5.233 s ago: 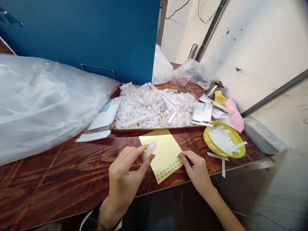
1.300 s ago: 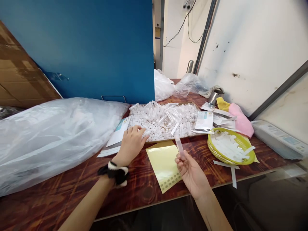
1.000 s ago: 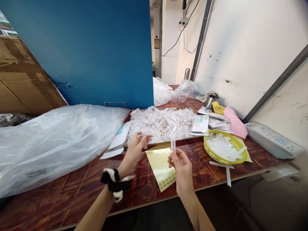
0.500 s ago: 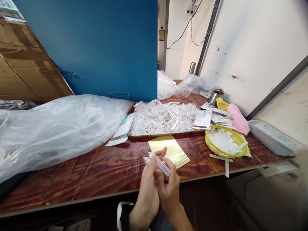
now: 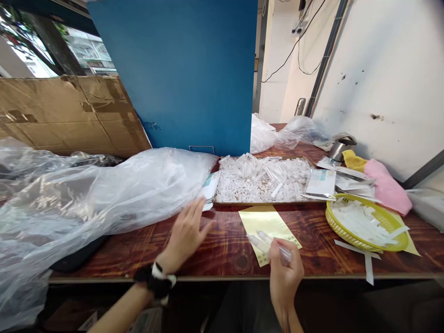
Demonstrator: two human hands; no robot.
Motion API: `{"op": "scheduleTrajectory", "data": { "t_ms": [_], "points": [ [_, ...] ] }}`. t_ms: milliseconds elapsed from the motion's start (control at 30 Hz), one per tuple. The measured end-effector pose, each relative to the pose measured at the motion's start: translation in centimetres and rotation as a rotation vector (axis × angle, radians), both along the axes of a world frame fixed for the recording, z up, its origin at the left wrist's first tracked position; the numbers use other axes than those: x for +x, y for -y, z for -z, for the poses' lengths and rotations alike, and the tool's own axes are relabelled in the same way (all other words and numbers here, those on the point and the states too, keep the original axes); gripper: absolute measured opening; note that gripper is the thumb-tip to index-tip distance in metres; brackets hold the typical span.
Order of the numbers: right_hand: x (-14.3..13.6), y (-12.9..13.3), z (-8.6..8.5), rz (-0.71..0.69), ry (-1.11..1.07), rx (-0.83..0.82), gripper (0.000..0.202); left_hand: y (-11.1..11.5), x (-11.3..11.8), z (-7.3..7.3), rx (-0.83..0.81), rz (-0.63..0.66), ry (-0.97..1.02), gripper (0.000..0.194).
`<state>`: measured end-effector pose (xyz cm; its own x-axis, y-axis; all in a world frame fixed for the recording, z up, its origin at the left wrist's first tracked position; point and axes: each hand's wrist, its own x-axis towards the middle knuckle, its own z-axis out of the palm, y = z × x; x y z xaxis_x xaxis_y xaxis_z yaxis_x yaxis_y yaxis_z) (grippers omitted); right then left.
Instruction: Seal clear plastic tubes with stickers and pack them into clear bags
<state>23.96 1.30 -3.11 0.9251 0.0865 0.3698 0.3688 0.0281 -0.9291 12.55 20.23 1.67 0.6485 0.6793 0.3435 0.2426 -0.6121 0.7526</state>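
Note:
My right hand [image 5: 286, 270] is closed around a few clear plastic tubes [image 5: 265, 240] with pointed tips, blurred by motion, over a yellow sheet [image 5: 270, 219] that has rows of small round stickers. Off to the left, my left hand [image 5: 187, 231] stretches out with its fingers extended and nothing in it. Its fingertips are at the near end of a stack of white and teal packets [image 5: 210, 187]; whether they touch it I cannot tell. Beyond the hands lies a shallow tray [image 5: 239, 203] heaped with small white pieces and clear tubes.
A large clear plastic bag [image 5: 156, 185] covers the table's left side. To the right stand a yellow-green basket [image 5: 333, 224] of white strips, another white packet [image 5: 321, 182], a pink cloth [image 5: 388, 187] and a metal cup [image 5: 338, 150]. A blue panel [image 5: 180, 74] rises behind.
My hands, together around the tubes before, have parted. The left has let go and moved left to the packets; the right keeps the tubes. The view has turned left.

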Motion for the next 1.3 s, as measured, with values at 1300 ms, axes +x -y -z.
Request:
{"op": "scheduleTrajectory", "data": {
  "t_ms": [1300],
  "points": [
    [5.6, 2.1, -3.9, -0.417, 1.019, -0.342, 0.01, 11.7, 3.7, -1.0, -0.654, 0.102, 0.342, 0.023]
  ]
}}
